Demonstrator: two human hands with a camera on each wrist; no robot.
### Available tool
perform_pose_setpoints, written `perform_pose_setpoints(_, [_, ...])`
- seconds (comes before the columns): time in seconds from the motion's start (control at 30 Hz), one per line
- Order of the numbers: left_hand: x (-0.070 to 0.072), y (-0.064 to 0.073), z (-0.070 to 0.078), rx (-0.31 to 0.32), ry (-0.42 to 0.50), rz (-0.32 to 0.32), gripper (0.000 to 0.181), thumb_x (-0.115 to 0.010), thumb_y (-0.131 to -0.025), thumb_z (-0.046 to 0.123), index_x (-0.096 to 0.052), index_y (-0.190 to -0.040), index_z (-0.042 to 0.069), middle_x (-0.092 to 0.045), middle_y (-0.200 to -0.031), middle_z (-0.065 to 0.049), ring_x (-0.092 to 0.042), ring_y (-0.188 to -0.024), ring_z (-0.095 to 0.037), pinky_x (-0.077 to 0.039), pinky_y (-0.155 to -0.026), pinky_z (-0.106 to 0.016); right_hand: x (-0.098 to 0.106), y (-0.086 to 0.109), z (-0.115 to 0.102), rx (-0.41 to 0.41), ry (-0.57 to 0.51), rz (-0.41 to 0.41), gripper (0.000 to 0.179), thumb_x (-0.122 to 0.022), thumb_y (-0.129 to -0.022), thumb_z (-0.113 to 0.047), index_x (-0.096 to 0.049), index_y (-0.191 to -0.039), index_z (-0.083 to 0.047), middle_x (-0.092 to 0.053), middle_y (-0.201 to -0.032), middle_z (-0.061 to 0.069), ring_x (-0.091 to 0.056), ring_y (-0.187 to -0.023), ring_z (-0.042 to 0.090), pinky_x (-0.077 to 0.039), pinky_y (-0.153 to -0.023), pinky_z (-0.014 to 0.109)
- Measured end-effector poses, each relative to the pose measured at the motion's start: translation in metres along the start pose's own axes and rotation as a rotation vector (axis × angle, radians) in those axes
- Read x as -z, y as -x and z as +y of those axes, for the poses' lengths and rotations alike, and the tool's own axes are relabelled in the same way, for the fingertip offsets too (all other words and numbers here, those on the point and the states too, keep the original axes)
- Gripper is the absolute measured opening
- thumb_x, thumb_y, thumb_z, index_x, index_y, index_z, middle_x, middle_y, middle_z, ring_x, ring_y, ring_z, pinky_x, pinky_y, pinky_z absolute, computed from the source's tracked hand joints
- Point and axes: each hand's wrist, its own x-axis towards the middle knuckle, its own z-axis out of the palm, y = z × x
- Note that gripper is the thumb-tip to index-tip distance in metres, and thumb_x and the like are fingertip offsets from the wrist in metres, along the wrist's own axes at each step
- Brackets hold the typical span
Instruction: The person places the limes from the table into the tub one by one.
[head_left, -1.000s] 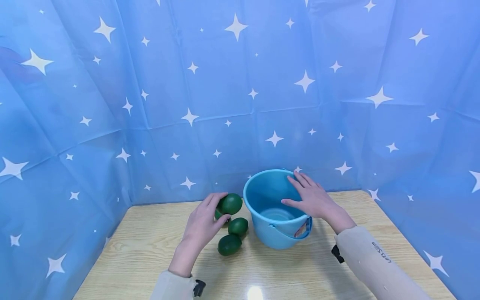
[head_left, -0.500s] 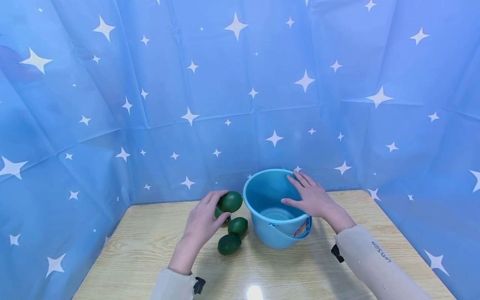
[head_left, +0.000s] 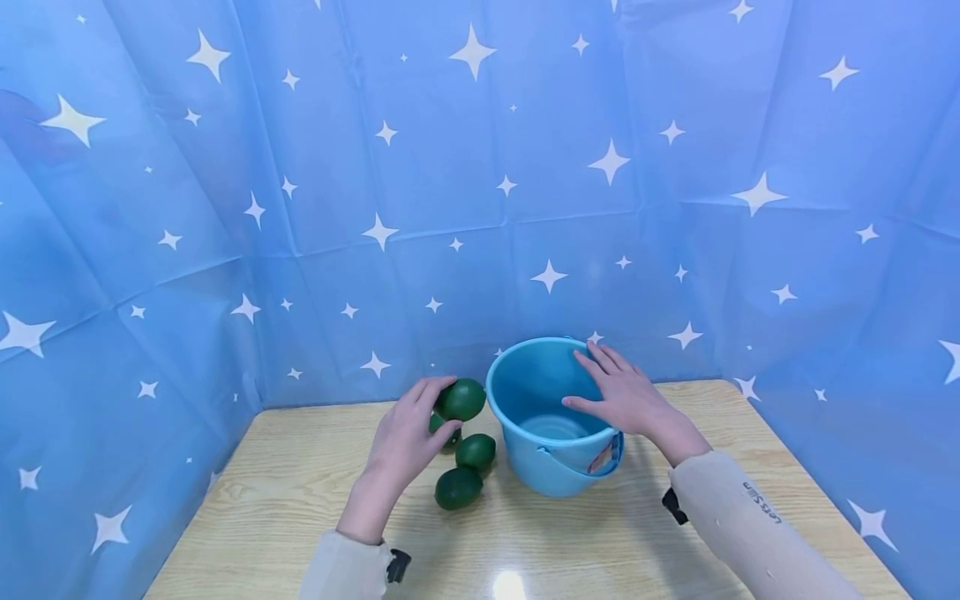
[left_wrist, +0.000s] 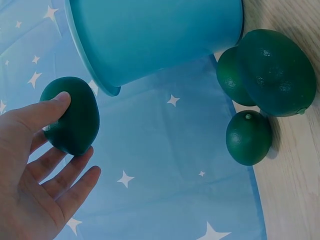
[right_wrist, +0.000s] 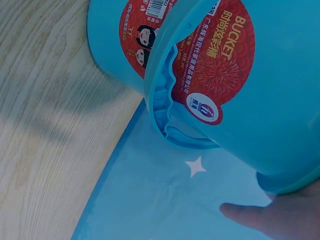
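Note:
My left hand [head_left: 405, 429] pinches a dark green lime [head_left: 461, 399] between thumb and fingers, raised just left of the blue bucket's rim. In the left wrist view the lime [left_wrist: 72, 117] is off the table, with the thumb on its near side. Three more limes lie below: one [head_left: 442, 432] partly hidden behind the hand, one [head_left: 476, 452] beside the bucket, and one [head_left: 458, 488] nearest the front. My right hand [head_left: 626, 396] rests on the right rim of the bucket [head_left: 558, 471], fingers spread and fairly straight, thumb over the opening.
The bucket's handle [head_left: 581, 472] hangs down its front right side, over a red label [right_wrist: 215, 65]. Under everything is a wood-grain table [head_left: 300, 492]. A blue star-patterned cloth [head_left: 420, 167] stands behind and at both sides.
My left hand has risen very slightly with the lime. The right hand, the bucket and the other limes stay where they were.

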Motion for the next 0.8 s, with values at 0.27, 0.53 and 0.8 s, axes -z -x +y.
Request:
perform_pose_setpoints(0.27, [-0.0001, -0.0009, -0.0008, -0.008, -0.003, 0.000, 0.058, -0.080, -0.086, 0.026, -0.055, -0.138, 0.019, -0.062, -0.131, -0.003, -0.066, -0.111, -0.023, -0.060, -0.084, -0.041, -0.0005, -0.0007, 0.0008, -0.004, 0.005, -0.005, 0.089, -0.057, -0.093, -0.061, -0.026, -0.158, -0.008, -0.017, -0.165, 0.023, -0.014, -0.151, 0.048, -0.021, -0.114, 0.075])
perform_pose_setpoints(0.53, [0.0004, -0.0028, 0.0010, 0.014, -0.005, -0.021, 0.058, -0.079, -0.087, 0.028, -0.054, -0.139, 0.023, -0.061, -0.134, -0.001, -0.065, -0.114, -0.023, -0.059, -0.088, -0.041, -0.0001, -0.0001, 0.0003, -0.006, 0.004, -0.007, 0.089, -0.057, -0.093, -0.061, -0.027, -0.158, -0.008, -0.017, -0.165, 0.023, -0.014, -0.151, 0.047, -0.021, -0.114, 0.075])
perform_pose_setpoints(0.8, [0.0005, -0.0054, 0.0036, -0.017, -0.006, -0.008, 0.059, -0.079, -0.087, 0.030, -0.054, -0.139, 0.020, -0.061, -0.134, -0.002, -0.065, -0.115, -0.022, -0.059, -0.089, -0.041, -0.0002, -0.0003, 0.0002, -0.007, 0.008, -0.005, 0.089, -0.057, -0.093, -0.061, -0.027, -0.158, -0.008, -0.018, -0.165, 0.023, -0.014, -0.151, 0.048, -0.021, -0.113, 0.076])
